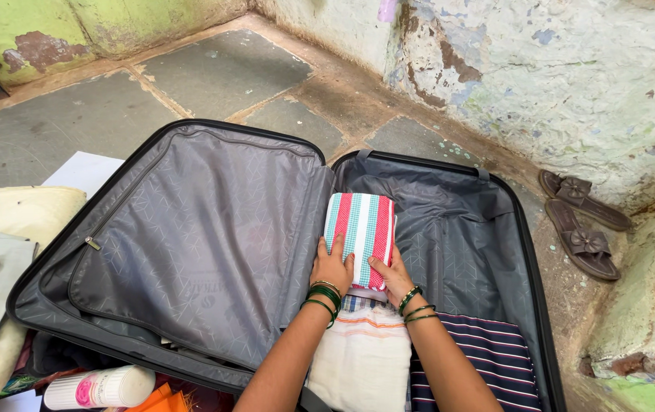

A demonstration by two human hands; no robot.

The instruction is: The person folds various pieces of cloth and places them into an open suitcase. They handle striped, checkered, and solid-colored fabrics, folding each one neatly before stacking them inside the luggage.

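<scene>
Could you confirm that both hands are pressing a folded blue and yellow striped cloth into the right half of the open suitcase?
Not quite: the head view shows the folded cloth is striped red, white and teal. Both the left hand and right hand do press it into the right half of the open suitcase.

Suitcase lining [213, 244]: thin grey synthetic cloth, faint sheen, printed lattice pattern; a small metal zip pull is noted on it. Folded towel [359, 229]: woven cotton, matt, striped red, white and teal, pressed under left hand [333, 267] and right hand [393, 278]. Bangles [324, 296]: glossy green and metal. Floor [221, 72]: rough grey stone slabs. Wall [571, 76]: flaking, chalky plaster. Sandals [583, 221]: brown, leather-like, dull finish.
</scene>
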